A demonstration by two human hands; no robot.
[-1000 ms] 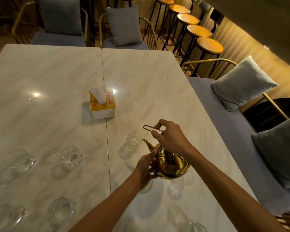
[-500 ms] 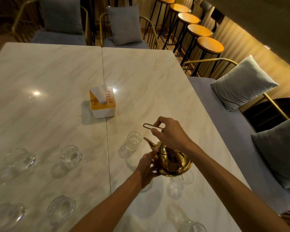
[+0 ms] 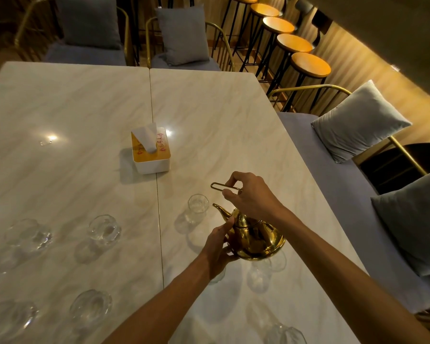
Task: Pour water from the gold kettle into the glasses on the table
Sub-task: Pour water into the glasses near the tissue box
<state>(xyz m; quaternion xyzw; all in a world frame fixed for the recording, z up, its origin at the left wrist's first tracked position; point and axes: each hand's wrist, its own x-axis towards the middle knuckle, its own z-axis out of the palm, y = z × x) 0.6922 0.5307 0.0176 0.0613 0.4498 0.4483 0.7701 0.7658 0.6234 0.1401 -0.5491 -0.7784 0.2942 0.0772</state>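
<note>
Nearest, at the bottom edge, a glass point(image 3: 287, 335) is standing half cut off by the frame, its contents impossible to judge. Two more glasses point(image 3: 258, 280) are sitting under the gold kettle point(image 3: 256, 240), mostly hidden by it, and another is peeking out behind the left wrist. Whether any of them is holding water is hard to make out.

Above them the kettle is hanging over the marble table point(image 3: 85, 108), tilted with its spout aimed toward an upright glass point(image 3: 197, 206) just beyond; no stream is showing, and that glass is looking clear, its fill level unreadable. The right hand point(image 3: 252, 198) is pinching the thin wire handle point(image 3: 225, 187) between thumb and curled fingers. The left hand point(image 3: 220, 244) is cupping the kettle's near side, thumb lying along the neck below the spout and fingers curving under the belly.

Over on the left, four low wide glasses point(image 3: 104, 230) are resting in two rows, the outermost ones blurring into reflections and the near left one running close to the frame edge.

Farther out, a white tissue box point(image 3: 152, 155) with a yellow top is straddling the table seam, one tissue sticking up from it. Beyond the table, cushioned chairs point(image 3: 184, 36) and a row of bar stools point(image 3: 308, 65) are lining the back, partly cropped.
</note>
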